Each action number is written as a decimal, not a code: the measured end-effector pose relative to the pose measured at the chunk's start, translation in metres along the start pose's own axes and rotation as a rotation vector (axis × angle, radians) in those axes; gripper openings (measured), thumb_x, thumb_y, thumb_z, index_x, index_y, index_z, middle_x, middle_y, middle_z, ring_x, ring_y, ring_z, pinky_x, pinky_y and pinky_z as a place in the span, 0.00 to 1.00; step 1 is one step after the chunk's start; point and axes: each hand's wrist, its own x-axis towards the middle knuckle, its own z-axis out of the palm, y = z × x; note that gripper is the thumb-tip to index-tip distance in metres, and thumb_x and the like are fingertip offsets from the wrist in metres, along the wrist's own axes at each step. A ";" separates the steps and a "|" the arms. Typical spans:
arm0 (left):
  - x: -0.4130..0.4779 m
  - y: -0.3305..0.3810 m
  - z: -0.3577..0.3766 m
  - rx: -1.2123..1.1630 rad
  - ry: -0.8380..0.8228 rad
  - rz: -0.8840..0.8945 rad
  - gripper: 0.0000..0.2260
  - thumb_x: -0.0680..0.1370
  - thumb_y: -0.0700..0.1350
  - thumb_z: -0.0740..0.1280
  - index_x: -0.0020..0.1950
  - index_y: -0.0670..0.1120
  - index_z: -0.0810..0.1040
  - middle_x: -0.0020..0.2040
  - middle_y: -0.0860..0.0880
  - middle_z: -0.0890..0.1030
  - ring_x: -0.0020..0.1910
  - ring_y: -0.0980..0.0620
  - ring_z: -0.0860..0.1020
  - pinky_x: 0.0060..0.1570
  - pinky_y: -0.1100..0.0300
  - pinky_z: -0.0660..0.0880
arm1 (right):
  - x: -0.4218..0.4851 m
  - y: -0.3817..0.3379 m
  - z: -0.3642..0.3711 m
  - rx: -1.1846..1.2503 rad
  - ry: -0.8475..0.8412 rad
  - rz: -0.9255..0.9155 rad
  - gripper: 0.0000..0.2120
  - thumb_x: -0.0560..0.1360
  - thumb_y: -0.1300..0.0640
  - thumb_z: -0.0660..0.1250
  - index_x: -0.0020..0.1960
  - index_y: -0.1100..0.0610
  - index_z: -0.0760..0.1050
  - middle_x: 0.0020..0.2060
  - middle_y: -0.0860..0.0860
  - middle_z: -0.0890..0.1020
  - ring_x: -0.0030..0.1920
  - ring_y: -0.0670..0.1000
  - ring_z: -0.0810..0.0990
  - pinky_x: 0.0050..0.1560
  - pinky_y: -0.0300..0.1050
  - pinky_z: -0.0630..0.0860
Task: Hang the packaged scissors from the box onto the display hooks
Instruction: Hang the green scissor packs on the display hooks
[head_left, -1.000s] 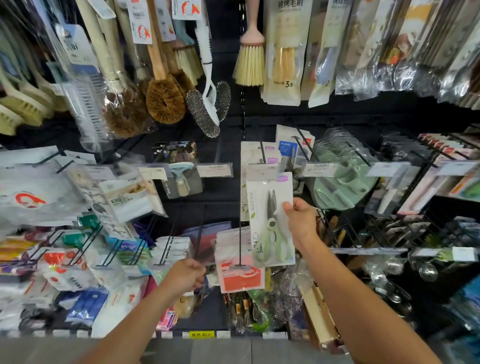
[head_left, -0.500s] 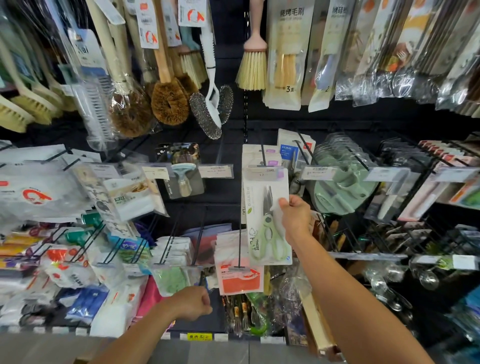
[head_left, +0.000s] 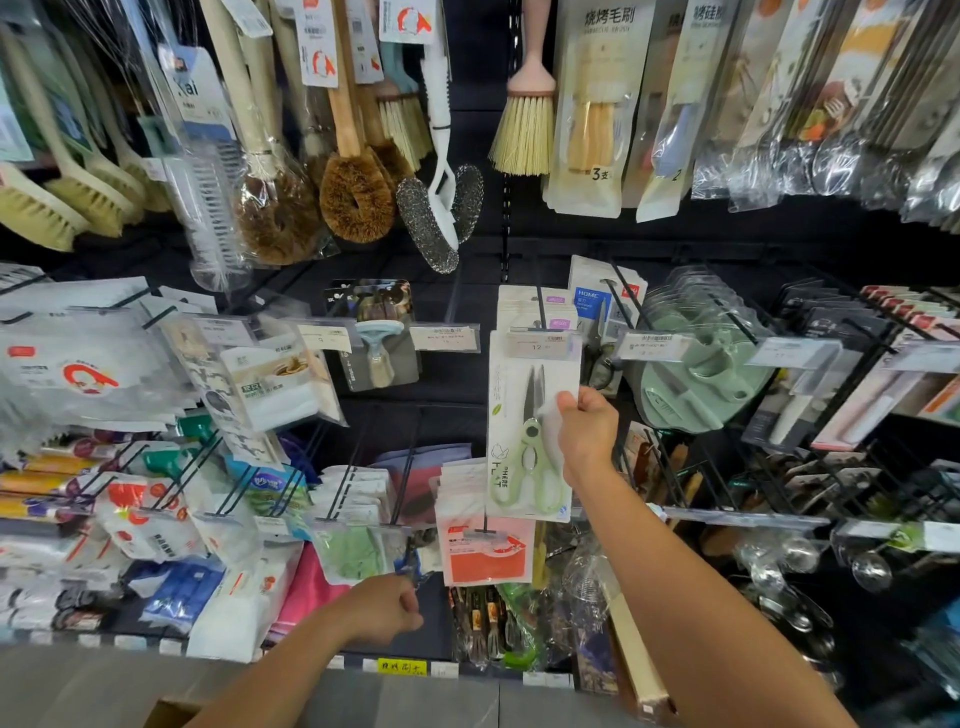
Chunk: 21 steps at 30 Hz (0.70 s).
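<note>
At scene centre, packaged scissors (head_left: 522, 400) upright, top edge at the price tag (head_left: 537, 344), right hand (head_left: 587, 434) pinching its right edge, open dark gap to its left, left hand (head_left: 384, 608) clenched, near

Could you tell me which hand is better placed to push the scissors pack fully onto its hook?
The right hand. It pinches the scissors pack by its right edge, with the pack's top up by the hook's price tag. The left hand is curled low down, apart from the pack.
</note>
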 end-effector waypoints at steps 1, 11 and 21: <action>0.000 -0.001 0.000 -0.017 -0.003 -0.009 0.04 0.78 0.49 0.65 0.51 0.52 0.76 0.57 0.52 0.78 0.51 0.55 0.75 0.46 0.63 0.68 | 0.003 -0.001 0.001 -0.004 0.006 -0.004 0.11 0.77 0.61 0.64 0.43 0.71 0.71 0.35 0.53 0.72 0.37 0.50 0.67 0.41 0.46 0.67; 0.005 -0.009 -0.002 -0.055 -0.017 -0.029 0.02 0.76 0.48 0.65 0.45 0.54 0.76 0.55 0.53 0.79 0.53 0.54 0.78 0.45 0.63 0.68 | 0.016 0.009 0.001 -0.001 0.013 0.023 0.09 0.77 0.62 0.64 0.39 0.63 0.75 0.37 0.53 0.77 0.37 0.49 0.71 0.43 0.45 0.70; 0.003 -0.015 -0.007 -0.090 0.046 -0.040 0.03 0.77 0.51 0.67 0.47 0.54 0.75 0.48 0.54 0.77 0.41 0.57 0.75 0.42 0.63 0.70 | 0.039 -0.004 0.015 -0.054 0.012 0.069 0.06 0.79 0.59 0.63 0.50 0.60 0.78 0.42 0.54 0.80 0.43 0.51 0.76 0.48 0.43 0.71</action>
